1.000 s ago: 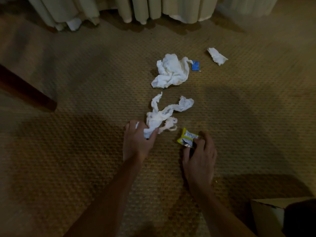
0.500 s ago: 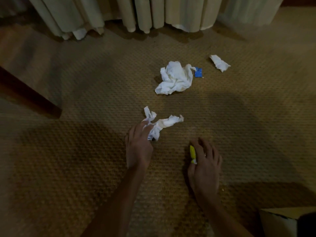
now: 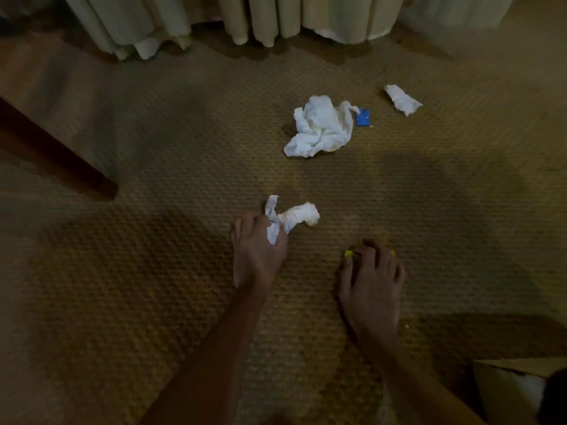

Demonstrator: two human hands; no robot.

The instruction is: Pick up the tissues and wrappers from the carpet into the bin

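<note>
Where the frame's left edge cuts it off, one dark wooden furniture leg (image 3: 61, 157) slants down onto the carpet (image 3: 153, 271). Curtain hems (image 3: 171, 23) hang in folds along the top edge.

Count, left to right:
- Hands: 2, both low on the carpet at lower centre.
- Left hand (image 3: 257, 250): fingers curled round a twisted white tissue (image 3: 294, 217); two ends of it stick out past the fingers toward the upper right.
- Large crumpled white tissue (image 3: 319, 127): 1, loose on the carpet at upper centre, well apart from both hands.
- Right hand (image 3: 372, 277): knuckles up, fingers curled over a yellow wrapper (image 3: 349, 254); only small yellow bits show at the fingertips, so its shape cannot be told.
- Blue wrapper (image 3: 363, 117): 1, flat on the carpet, just beside the right edge of the large tissue; whether they touch cannot be told.
- Small crumpled white tissue (image 3: 402, 100): 1, upper right of the blue wrapper, apart from it.
- Cardboard box (image 3: 506, 391): 1, lower right corner, partly cut off by the frame, with an open top.

Totals: tissues 3 (1 held, 2 on carpet); wrappers 2 (1 held, 1 on carpet).
</note>
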